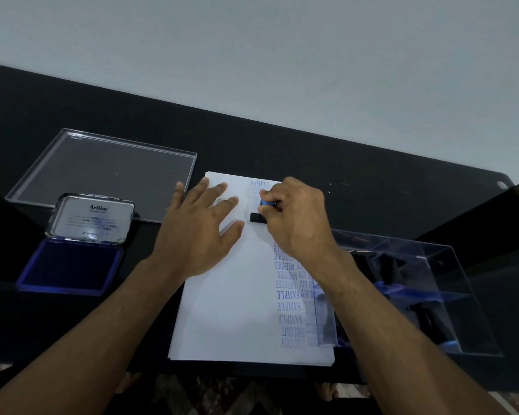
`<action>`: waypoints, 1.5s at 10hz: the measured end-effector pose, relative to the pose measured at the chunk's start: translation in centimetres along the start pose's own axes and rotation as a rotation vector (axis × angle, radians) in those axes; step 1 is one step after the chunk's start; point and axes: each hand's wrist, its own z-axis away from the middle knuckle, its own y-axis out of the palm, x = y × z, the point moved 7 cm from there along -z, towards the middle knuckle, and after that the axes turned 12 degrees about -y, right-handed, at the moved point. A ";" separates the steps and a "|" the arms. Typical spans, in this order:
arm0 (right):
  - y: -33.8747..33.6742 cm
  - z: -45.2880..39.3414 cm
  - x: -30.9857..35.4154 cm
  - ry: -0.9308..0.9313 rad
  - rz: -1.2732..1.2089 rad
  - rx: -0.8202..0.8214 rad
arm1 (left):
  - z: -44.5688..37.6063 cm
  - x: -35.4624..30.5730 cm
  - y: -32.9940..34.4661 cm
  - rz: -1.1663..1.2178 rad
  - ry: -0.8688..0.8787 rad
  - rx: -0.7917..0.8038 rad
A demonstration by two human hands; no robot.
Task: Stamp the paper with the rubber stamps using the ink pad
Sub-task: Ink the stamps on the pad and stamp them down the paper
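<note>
A person's right hand [297, 217] pinches a small rubber stamp with a blue handle and black base [262, 211] between thumb and curled fingers, its black base set down on the far part of a white sheet of paper [231, 295] that tops a thin stack on a black table [372, 175]. The left hand [198, 229] lies flat on the left side of the same sheet, fingers straight and spread, pointing toward the far edge; the two hands are near each other but apart, the left fingertips just beside the stamp's base.

A blue "SAMPLE" imprint [259, 183] sits at the far edge of the paper, just beyond the stamp. Down the right side of the sheet runs a column of blue imprints [291, 295], among them "AMENDED", "AIR M…", "SAMPLE" and "FAX OUT", partly hidden by the right forearm.

To the left of the paper rests an open blue ink pad in a metal case [72, 265], its hinged lid [90, 220] standing up with "Artline" printed inside. Beyond it lies a flat clear plastic lid [108, 169]. At the right, touching the paper's edge, stands a clear plastic box [432, 295] holding more black-and-blue stamps [426, 319], blurred through its walls.
</note>
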 end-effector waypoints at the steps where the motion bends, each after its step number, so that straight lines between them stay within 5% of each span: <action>1: 0.1 -0.2 -0.1 0.011 0.000 0.018 | -0.1 0.0 0.1 -0.004 -0.003 0.006; 15: 0.1 0.1 -0.7 -0.041 -0.061 -0.077 | -0.1 0.1 0.1 -0.012 -0.009 0.016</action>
